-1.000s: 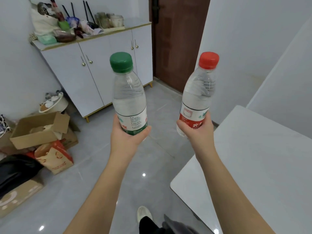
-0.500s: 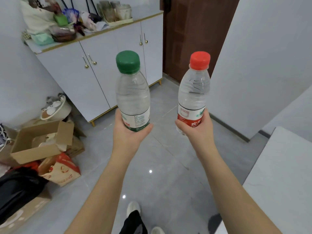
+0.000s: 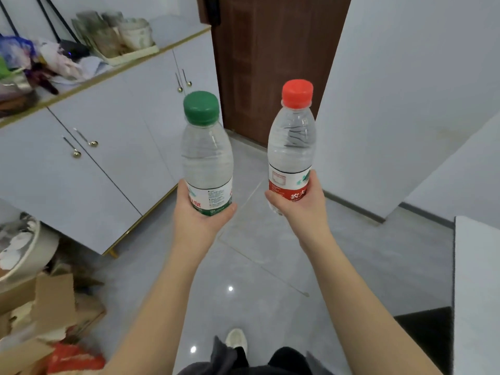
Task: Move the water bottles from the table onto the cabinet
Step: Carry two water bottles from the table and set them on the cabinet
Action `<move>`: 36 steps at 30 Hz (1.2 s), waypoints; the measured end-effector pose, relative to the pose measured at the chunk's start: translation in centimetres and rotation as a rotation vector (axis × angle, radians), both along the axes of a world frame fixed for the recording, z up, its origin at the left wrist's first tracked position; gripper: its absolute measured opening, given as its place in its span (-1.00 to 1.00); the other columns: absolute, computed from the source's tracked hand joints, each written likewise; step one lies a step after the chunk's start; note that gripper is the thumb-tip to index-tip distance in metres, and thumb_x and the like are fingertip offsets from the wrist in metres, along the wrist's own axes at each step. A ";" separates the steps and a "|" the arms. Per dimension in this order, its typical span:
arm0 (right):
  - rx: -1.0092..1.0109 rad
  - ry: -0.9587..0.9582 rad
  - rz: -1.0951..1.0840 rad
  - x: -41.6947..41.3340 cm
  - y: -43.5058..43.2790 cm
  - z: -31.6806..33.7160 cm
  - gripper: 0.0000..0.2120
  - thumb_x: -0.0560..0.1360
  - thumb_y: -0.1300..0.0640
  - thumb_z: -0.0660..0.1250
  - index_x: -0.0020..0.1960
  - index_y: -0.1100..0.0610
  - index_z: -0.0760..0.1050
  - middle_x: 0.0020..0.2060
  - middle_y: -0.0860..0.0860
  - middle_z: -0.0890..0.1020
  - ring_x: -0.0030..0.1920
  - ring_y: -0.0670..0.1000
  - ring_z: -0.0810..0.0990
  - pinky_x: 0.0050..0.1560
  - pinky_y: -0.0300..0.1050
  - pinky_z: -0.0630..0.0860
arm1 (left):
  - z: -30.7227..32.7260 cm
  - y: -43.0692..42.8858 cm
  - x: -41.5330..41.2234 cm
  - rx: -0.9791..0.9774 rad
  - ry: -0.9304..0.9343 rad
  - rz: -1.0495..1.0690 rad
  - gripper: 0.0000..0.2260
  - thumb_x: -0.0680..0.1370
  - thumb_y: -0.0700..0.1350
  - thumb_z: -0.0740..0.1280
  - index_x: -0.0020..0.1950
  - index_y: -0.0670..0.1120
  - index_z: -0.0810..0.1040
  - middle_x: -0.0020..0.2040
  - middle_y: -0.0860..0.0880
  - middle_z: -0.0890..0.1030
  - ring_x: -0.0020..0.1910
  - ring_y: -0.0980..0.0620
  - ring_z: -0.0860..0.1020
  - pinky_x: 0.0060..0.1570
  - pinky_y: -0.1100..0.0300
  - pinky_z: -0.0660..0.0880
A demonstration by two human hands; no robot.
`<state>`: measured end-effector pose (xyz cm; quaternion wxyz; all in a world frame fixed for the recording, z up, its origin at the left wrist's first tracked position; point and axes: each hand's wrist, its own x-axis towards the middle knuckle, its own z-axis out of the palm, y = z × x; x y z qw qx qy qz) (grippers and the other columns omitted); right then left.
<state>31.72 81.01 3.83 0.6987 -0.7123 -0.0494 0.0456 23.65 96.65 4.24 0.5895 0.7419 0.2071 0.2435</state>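
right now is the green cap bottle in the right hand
No, the left hand grips the green-capped bottle; the right hand holds the red-capped bottle.

The left hand (image 3: pixel 198 215) grips a green-capped water bottle (image 3: pixel 207 155) around its lower labelled part, and the right hand (image 3: pixel 300 205) grips a red-capped water bottle (image 3: pixel 292 147) the same way, both bottles upright, held out over the grey tiled floor (image 3: pixel 257 266) and well apart from each other. To the left stands a white cabinet (image 3: pixel 89 158) with gold handles, its top crowded with bags and a tray of containers (image 3: pixel 119 39), with a brown door (image 3: pixel 270 63) beyond it. Cardboard boxes (image 3: pixel 46 307) lie on the floor at lower left, and a corner of the white table (image 3: pixel 476 280) shows at the right edge.
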 end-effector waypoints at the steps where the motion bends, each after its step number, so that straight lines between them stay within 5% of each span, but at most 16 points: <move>1: -0.004 0.006 -0.005 0.8 0.8 0.0 -0.42 0.28 0.24 0.56 0.24 0.13 0.43 0.03 0.02 0.64 -0.04 -0.06 0.65 -0.08 -0.14 0.61 | 0.0 0.8 1.1 -0.002 0.006 -0.004 -0.46 0.30 -0.31 0.57 -0.03 0.16 0.37 -0.08 0.20 0.58 -0.15 0.37 0.57 -0.18 0.44 0.49; 6: 0.010 0.021 -0.016 6.0 4.1 -0.1 -0.40 0.30 0.25 0.57 0.27 0.10 0.42 0.07 0.02 0.64 0.03 -0.03 0.65 0.01 -0.08 0.64 | -0.5 4.4 6.7 -0.045 -0.001 0.004 -0.46 0.29 -0.28 0.58 0.11 0.07 0.41 0.01 0.12 0.62 -0.04 0.20 0.61 -0.03 0.21 0.55; 16: 0.014 -0.052 0.072 22.9 8.3 -0.8 -0.51 0.36 0.36 0.51 0.04 -0.12 0.42 -0.09 -0.16 0.61 -0.18 -0.30 0.61 -0.22 -0.36 0.57 | -1.6 8.2 22.3 -0.045 -0.001 0.111 -0.47 0.30 -0.26 0.57 0.10 0.09 0.40 0.01 0.11 0.62 -0.04 0.18 0.61 -0.11 0.29 0.51; 24: 0.000 -0.134 0.210 38.5 10.6 1.8 -0.46 0.35 0.35 0.53 0.14 -0.09 0.40 -0.01 -0.15 0.60 -0.07 -0.27 0.62 -0.07 -0.32 0.59 | 0.3 9.6 35.4 -0.077 -0.065 0.228 -0.46 0.30 -0.26 0.58 0.18 -0.06 0.42 0.01 0.06 0.65 0.00 0.08 0.63 -0.02 0.13 0.55; 32: -0.016 -0.128 0.284 48.1 14.9 1.4 -0.47 0.34 0.33 0.54 0.10 -0.09 0.40 -0.04 -0.18 0.60 -0.08 -0.29 0.62 -0.05 -0.26 0.61 | 0.0 12.8 44.5 -0.075 -0.054 0.275 -0.48 0.25 -0.15 0.56 0.07 0.17 0.41 0.02 0.06 0.64 0.01 0.04 0.63 0.01 -0.02 0.59; 36: -0.010 -0.111 0.296 53.1 18.5 0.9 -0.49 0.34 0.35 0.54 0.07 -0.09 0.41 -0.06 -0.17 0.61 -0.12 -0.29 0.62 -0.08 -0.28 0.62 | -0.5 15.7 49.5 -0.082 -0.060 0.299 -0.49 0.27 -0.15 0.56 0.04 0.20 0.40 0.01 0.08 0.63 -0.01 0.10 0.62 -0.05 0.13 0.56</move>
